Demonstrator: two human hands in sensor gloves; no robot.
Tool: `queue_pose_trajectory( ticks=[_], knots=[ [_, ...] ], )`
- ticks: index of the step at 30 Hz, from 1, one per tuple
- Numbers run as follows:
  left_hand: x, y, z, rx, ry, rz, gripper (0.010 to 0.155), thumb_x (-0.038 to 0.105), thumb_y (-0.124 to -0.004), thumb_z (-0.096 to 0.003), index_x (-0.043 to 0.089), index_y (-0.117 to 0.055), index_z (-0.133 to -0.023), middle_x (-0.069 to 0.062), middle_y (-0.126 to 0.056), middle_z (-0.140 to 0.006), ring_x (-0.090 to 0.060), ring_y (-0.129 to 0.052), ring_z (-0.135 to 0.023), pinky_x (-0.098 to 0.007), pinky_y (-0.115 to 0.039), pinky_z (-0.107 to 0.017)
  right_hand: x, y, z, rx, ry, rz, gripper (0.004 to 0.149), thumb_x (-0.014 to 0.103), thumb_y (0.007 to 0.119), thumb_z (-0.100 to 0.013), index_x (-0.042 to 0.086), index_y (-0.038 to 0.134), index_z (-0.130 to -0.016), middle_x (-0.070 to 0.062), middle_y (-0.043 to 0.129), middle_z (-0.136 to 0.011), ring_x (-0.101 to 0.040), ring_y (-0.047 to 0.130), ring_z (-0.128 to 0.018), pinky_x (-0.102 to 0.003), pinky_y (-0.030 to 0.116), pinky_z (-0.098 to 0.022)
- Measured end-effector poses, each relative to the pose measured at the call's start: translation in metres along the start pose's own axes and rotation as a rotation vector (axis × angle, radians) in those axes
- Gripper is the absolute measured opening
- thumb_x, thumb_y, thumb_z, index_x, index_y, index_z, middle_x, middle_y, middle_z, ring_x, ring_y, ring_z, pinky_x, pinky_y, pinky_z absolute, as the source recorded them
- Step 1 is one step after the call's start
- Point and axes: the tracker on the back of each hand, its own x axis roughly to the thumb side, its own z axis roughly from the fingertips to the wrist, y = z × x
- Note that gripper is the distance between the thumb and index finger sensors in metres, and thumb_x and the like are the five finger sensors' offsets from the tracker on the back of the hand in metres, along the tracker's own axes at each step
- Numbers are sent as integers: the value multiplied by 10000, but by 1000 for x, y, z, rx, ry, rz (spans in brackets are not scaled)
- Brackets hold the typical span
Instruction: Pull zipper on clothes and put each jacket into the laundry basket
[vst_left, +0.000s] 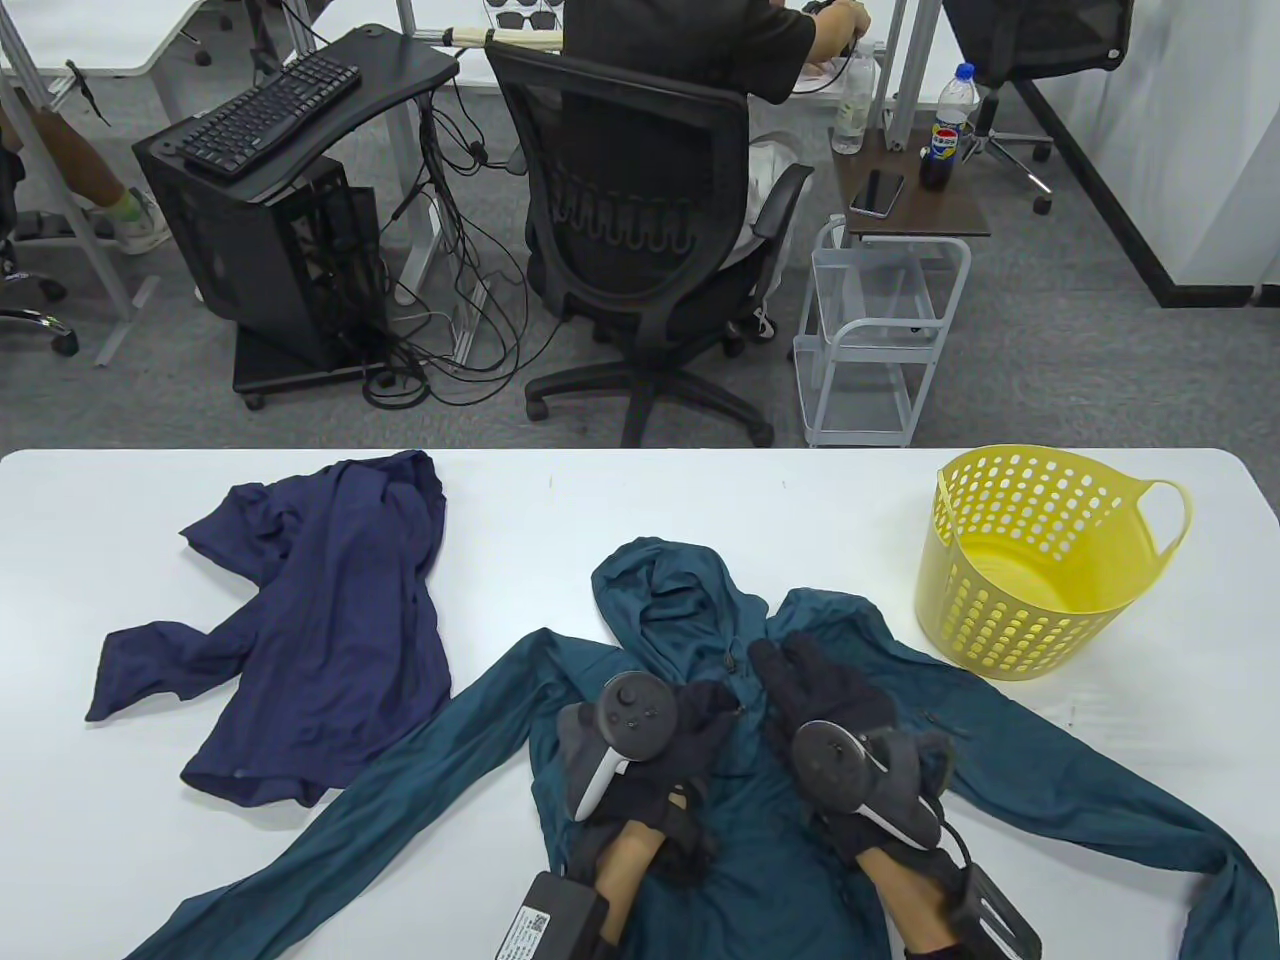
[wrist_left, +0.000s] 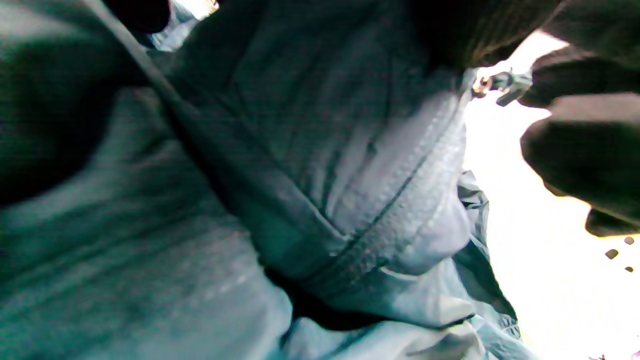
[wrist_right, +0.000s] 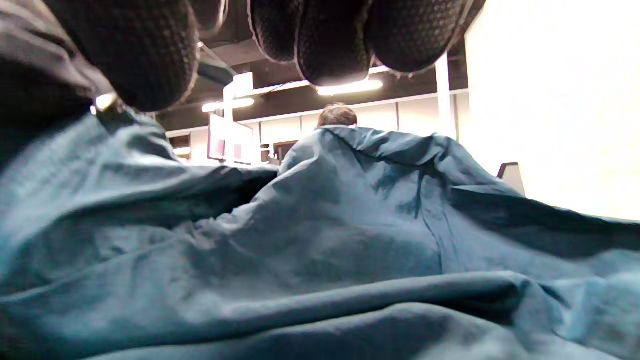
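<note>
Currently, left to right: navy jacket (vst_left: 300, 620) lies crumpled on the table's (vst_left: 620, 500) left side, untouched, probably queued for later. Teal jacket (vst_left: 700, 760) is spread flat front-up at near centre, sleeves splayed both ways, which keeps the zipper line exposed. Left hand (vst_left: 660, 740) sits on the chest just left of that line. In the left wrist view the zipper pull (wrist_left: 502, 85) shows beside dark gloved fingertips (wrist_left: 565, 150), but a pinch can't be confirmed, so the grip is unclear. Right hand (vst_left: 830, 700) lies just right of the zipper, fingers extended and pressing the cloth, holding nothing; judged purpose is pinning the fabric so the slider runs without bunching. Zipper looks closed most of the way toward the collar. Yellow laundry basket (vst_left: 1040, 560) stands empty at far right, within reach for the drop. Neither jacket is in it yet.
</note>
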Motion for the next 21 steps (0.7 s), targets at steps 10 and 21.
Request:
queue_pose_trajectory(
  ticks=[10,21],
  knots=[
    [-6,6,-1,77,59,67,445,531,-750,-369,399,-835,-786,190,-962,-718,-245,-842,-882,-708,-583,-626,11,-12,21,-226,-103,-40,393,481,825,-449,397,840,-833,96,877,-932,-226,888,-749,-401,775,-550],
    [-30,23,-11,3,168,387,432,505,-800,-351,352,-899,-742,147,-1023,-630,-210,-914,-815,-713,-614,-608,38,0,24,-182,-160,70,426,463,834,-450,292,870,-839,58,997,-700,-187,964,-544,-371,825,-449]
  ],
)
